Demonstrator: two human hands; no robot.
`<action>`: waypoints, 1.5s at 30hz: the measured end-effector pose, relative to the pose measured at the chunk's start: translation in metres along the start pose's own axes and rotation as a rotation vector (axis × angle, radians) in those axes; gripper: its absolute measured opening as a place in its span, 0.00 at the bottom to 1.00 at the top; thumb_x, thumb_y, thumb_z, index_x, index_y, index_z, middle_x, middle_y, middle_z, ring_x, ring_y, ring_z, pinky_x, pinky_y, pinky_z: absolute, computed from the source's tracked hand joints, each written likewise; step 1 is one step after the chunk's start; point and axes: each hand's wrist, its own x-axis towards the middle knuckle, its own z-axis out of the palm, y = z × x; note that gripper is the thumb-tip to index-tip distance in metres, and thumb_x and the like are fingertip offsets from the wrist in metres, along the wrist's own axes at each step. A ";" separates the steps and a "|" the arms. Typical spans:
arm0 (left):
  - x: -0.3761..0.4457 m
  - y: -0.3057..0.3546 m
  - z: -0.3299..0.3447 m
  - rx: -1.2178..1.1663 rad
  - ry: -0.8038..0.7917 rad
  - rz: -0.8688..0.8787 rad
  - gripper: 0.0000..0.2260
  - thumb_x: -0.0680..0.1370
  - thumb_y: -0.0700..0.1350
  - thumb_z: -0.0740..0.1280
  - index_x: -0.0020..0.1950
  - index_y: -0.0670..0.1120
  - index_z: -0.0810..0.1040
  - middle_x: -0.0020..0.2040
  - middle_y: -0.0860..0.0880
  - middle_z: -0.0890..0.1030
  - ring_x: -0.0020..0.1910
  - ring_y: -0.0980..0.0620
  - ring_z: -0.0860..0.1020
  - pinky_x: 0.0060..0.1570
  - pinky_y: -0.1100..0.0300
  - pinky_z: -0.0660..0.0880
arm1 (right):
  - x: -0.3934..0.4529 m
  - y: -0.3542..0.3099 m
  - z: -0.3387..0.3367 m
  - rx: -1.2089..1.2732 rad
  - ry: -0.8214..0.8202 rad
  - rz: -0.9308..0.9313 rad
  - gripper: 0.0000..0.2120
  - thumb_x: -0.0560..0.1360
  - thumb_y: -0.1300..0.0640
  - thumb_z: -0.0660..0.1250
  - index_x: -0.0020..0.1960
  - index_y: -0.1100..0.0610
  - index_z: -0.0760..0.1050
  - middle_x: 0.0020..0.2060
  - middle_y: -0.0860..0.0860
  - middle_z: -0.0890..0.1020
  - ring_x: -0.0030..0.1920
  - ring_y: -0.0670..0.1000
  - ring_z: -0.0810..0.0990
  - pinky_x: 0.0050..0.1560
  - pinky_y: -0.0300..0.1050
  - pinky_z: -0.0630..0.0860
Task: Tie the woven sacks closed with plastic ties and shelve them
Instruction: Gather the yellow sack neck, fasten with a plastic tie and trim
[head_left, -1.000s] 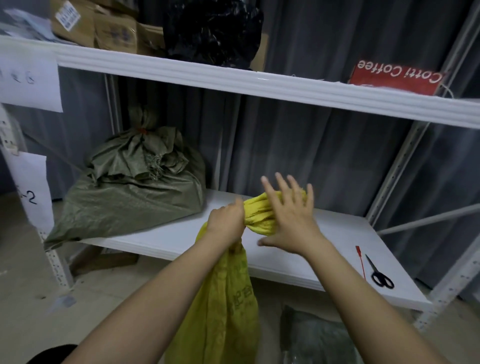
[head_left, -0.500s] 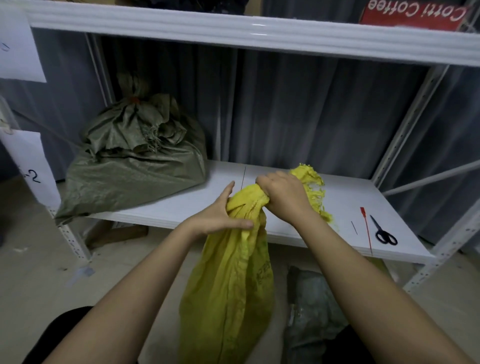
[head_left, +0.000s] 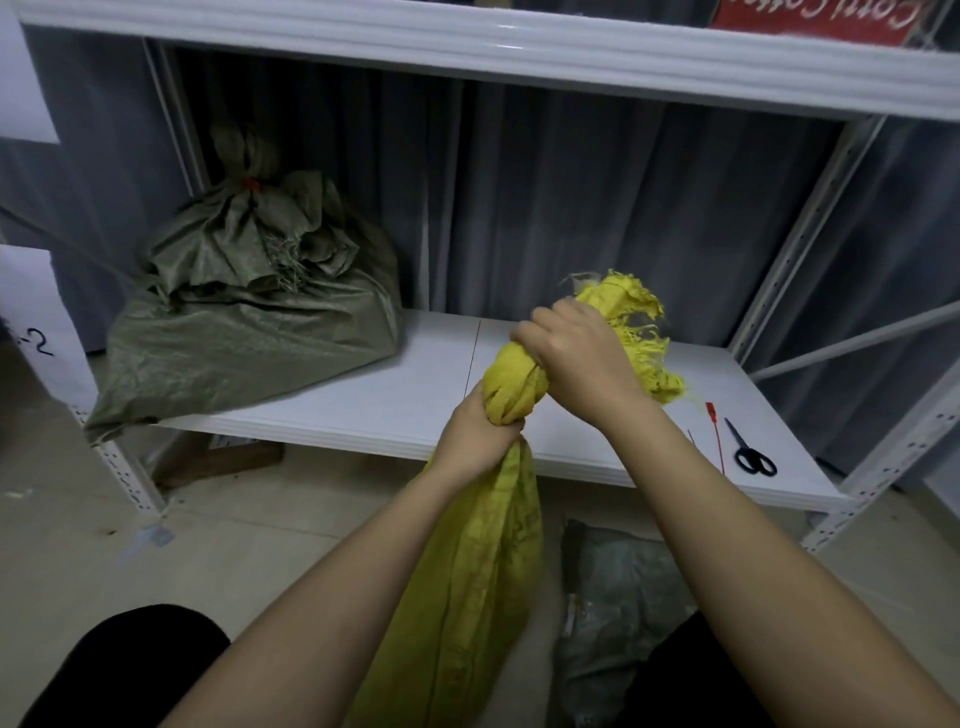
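Observation:
A yellow woven sack (head_left: 478, 582) hangs in front of the white shelf (head_left: 395, 405), its neck twisted into a rope. My left hand (head_left: 475, 434) grips the neck from below. My right hand (head_left: 576, 353) grips the twisted neck just above, and the frayed mouth sticks out behind it. A green woven sack (head_left: 249, 317), tied with a red plastic tie at its top, lies on the shelf at the left. A loose red plastic tie (head_left: 716, 436) lies on the shelf at the right.
Black scissors (head_left: 750, 452) lie beside the red tie near the shelf's right end. A grey-green sack (head_left: 618, 603) lies on the floor under the shelf. An upper shelf board (head_left: 519, 52) runs overhead; white uprights (head_left: 789, 228) stand at right.
My right hand went from open beside the bunched mouth to gripping the neck. My left hand slid lower and closed round the neck. The neck is twisted tighter.

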 end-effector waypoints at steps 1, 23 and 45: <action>0.002 0.001 -0.003 0.075 -0.024 0.026 0.14 0.72 0.45 0.66 0.56 0.46 0.70 0.47 0.49 0.78 0.47 0.46 0.78 0.47 0.52 0.74 | -0.008 0.007 0.004 -0.004 0.009 0.046 0.14 0.57 0.69 0.72 0.39 0.57 0.76 0.31 0.52 0.74 0.33 0.56 0.73 0.40 0.45 0.67; -0.017 -0.007 -0.022 0.251 -0.515 0.049 0.41 0.68 0.46 0.75 0.72 0.55 0.52 0.56 0.48 0.76 0.53 0.49 0.76 0.55 0.57 0.72 | -0.072 -0.043 0.047 0.112 -0.383 0.233 0.23 0.47 0.59 0.79 0.39 0.58 0.76 0.29 0.51 0.78 0.33 0.56 0.78 0.38 0.44 0.75; -0.006 -0.062 0.028 0.642 0.018 0.296 0.19 0.71 0.37 0.62 0.61 0.45 0.67 0.52 0.44 0.78 0.53 0.41 0.75 0.51 0.51 0.68 | -0.124 -0.045 0.068 0.090 -0.241 0.469 0.17 0.55 0.58 0.72 0.43 0.58 0.73 0.36 0.55 0.79 0.38 0.59 0.78 0.41 0.49 0.72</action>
